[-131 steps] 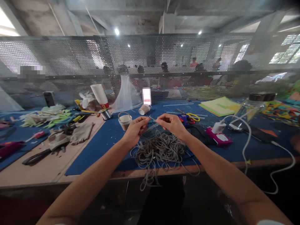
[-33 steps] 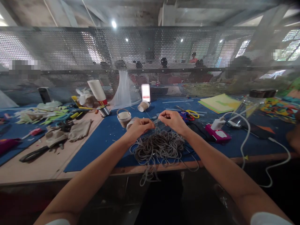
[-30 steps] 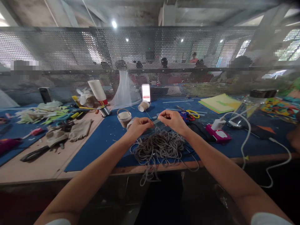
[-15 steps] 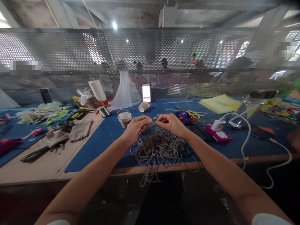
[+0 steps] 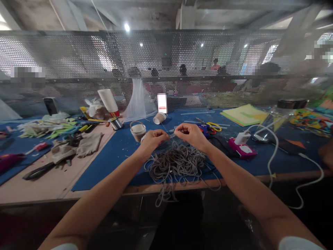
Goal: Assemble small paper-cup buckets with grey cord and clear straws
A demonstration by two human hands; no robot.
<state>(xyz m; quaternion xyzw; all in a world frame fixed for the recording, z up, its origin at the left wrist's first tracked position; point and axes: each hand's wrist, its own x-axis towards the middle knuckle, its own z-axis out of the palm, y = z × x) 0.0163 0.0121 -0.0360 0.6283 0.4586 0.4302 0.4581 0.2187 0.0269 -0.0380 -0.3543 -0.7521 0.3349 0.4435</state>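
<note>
My left hand (image 5: 154, 140) is closed in a pinch above the table, fingertips toward the right. Opposite it, a short gap away, my right hand (image 5: 191, 134) pinches with thumb and forefinger. Thin pale strands of cord show between and under the fingertips; their ends are too fine to follow. Below both hands lies a loose, tangled heap of grey cord (image 5: 179, 161), some loops hanging over the table edge. A small cord-wrapped paper cup with a handle (image 5: 138, 132) stands left of my left hand. Another wrapped cup (image 5: 159, 118) lies on its side beyond the hands.
Scissors with yellow handles (image 5: 214, 127) and a blue tool (image 5: 205, 130) lie behind my right hand. A pink power block (image 5: 242, 149) with a white charger, a clear jar (image 5: 275, 121) and coloured sheets (image 5: 243, 115) are at right. Stacked paper cups (image 5: 108, 100) and gloves (image 5: 90, 145) are at left.
My hands have moved slightly apart, opening a wider gap between the fingertips. The cord heap and cups have stayed where they were.
</note>
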